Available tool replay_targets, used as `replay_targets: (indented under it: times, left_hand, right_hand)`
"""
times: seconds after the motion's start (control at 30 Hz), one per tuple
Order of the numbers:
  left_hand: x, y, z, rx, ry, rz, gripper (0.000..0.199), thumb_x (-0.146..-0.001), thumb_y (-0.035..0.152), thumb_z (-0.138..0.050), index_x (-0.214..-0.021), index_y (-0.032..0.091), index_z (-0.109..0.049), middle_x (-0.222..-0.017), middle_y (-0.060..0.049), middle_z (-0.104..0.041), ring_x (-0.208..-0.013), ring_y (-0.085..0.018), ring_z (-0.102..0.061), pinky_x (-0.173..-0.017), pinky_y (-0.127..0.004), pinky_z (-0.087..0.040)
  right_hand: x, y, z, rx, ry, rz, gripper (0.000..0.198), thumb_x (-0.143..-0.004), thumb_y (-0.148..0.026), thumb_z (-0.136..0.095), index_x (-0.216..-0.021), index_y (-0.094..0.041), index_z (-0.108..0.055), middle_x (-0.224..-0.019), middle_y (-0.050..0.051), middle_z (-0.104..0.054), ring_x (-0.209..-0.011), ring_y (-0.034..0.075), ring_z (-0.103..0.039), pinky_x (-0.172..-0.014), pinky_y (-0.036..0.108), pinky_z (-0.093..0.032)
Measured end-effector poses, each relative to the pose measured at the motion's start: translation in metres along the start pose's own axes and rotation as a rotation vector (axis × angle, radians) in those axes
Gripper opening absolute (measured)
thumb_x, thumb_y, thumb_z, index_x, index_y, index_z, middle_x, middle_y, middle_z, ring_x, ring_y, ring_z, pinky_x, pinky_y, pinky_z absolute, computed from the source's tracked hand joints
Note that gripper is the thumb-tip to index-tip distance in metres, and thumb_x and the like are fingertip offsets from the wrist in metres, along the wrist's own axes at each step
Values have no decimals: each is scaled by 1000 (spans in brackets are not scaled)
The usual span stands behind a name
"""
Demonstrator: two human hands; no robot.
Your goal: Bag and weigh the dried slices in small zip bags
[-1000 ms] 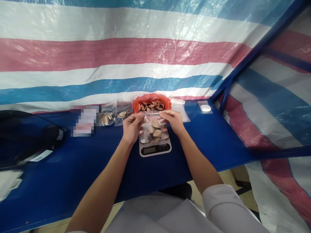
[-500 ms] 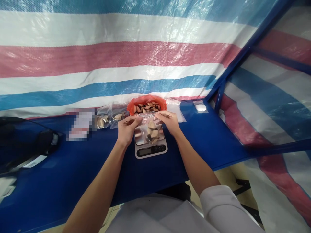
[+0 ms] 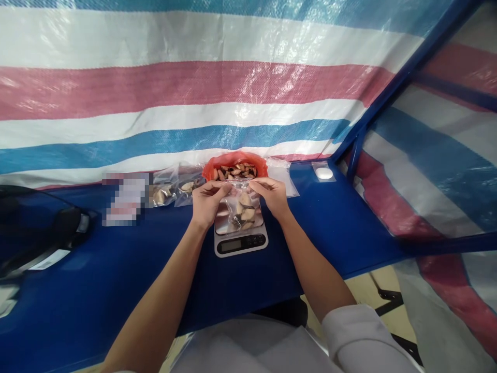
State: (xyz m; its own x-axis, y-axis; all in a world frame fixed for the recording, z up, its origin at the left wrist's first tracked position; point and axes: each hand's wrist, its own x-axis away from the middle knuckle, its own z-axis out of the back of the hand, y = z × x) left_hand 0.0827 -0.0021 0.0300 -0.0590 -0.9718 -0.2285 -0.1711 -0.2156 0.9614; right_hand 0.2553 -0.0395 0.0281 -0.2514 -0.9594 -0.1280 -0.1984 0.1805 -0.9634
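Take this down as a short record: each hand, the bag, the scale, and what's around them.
Left hand: pinching the clear bag by its top edge, left side
Right hand: pinching the same edge, right side
Bag contents: pale, dark-edged pieces
Scale: beneath the bag, contact unclear; display unreadable
Behind scale: open red bag of similar pieces
Left of red bag: two clear bags with pieces
Far right: white round object
Surface: blue table

No wording or number can be read. On the digital kitchen scale (image 3: 243, 242), the display (image 3: 232, 244) is illegible and the button marks (image 3: 255, 240) are too small. The white label (image 3: 49, 259) at the left is blurred; the white card (image 3: 125, 199) is pixelated.
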Motion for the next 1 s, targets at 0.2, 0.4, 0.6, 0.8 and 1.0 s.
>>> replay_targets:
  times: [0.2,0.4,0.6,0.8,1.0]
  left_hand:
    - [5,-1,9,-94,-51,-30,25,-70,42,-86,-76,18,-80,-73,-3,-77,-69,-17,-70,-73,-28,-56]
    - [7,-2,10,-148,-97,-69,26,-74,44,-83,-73,19,-80,-74,-4,-77,-74,-20,-72,-78,-31,-57]
    - [8,-3,9,-117,-64,-75,23,-74,41,-82,-71,19,-79,-73,-3,-77,-70,-18,-70,-72,-28,-56]
    - [8,-3,9,-94,-71,-42,24,-75,41,-81,-67,19,-77,-71,-3,-76,-69,-18,-69,-74,-29,-56]
    - [8,-4,10,-42,-64,23,26,-70,44,-84,-70,19,-78,-73,-4,-76,-69,-18,-70,-75,-30,-57]
  right_hand:
    - [1,-2,5,62,-7,28,24,-66,-42,-83,-76,-20,-80,-69,1,-76,-64,17,-70,-65,32,-59]
    - [5,-3,2,82,-7,22,23,-66,-43,-83,-75,-22,-81,-65,0,-74,-60,16,-68,-59,31,-57]
    - [5,-4,1,37,-45,-30,32,-62,-50,-85,-75,-22,-79,-68,1,-74,-61,17,-70,-51,28,-56]
    - [3,-3,7,51,-54,-12,33,-63,-52,-85,-75,-22,-78,-68,2,-74,-63,19,-71,-53,31,-57]
    - [5,-8,7,47,-45,-4,28,-63,-48,-86,-70,-21,-79,-65,2,-74,-57,18,-68,-55,33,-58]
